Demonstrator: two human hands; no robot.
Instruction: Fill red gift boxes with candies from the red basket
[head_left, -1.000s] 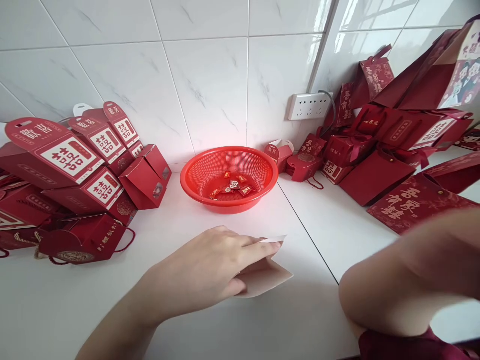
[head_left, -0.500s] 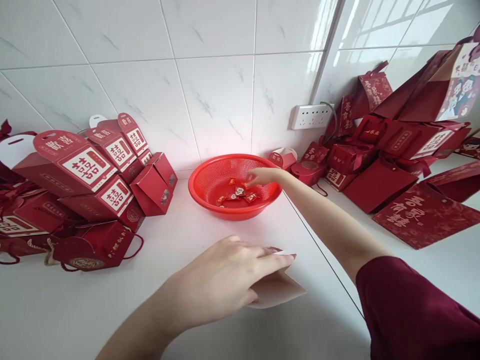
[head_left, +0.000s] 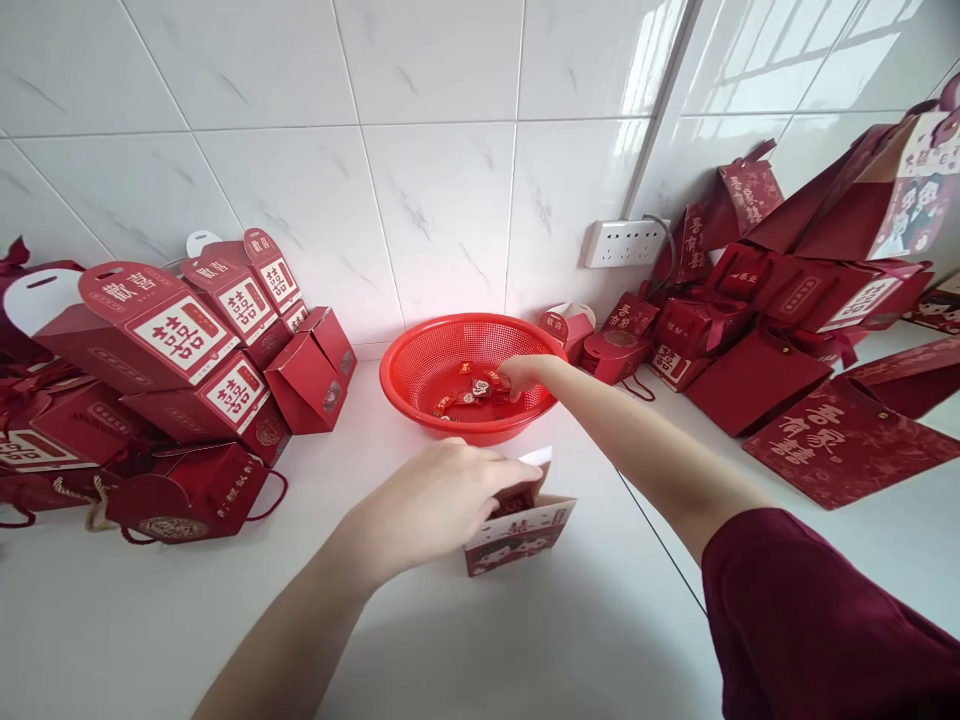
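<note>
Left hand (head_left: pixel 439 500): I grip the box (head_left: pixel 517 545) at its rim, apparently keeping its mouth open | right hand (head_left: pixel 526 374): in basket (head_left: pixel 387 372) by sweets (head_left: pixel 480 387), can't tell if grasping | box: before basket

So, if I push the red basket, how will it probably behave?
The basket is probably light for its size, since small holes cover its wall. Being wide and low, it should slide rather than tip. The small packets inside look loose, so they may shift.
</note>
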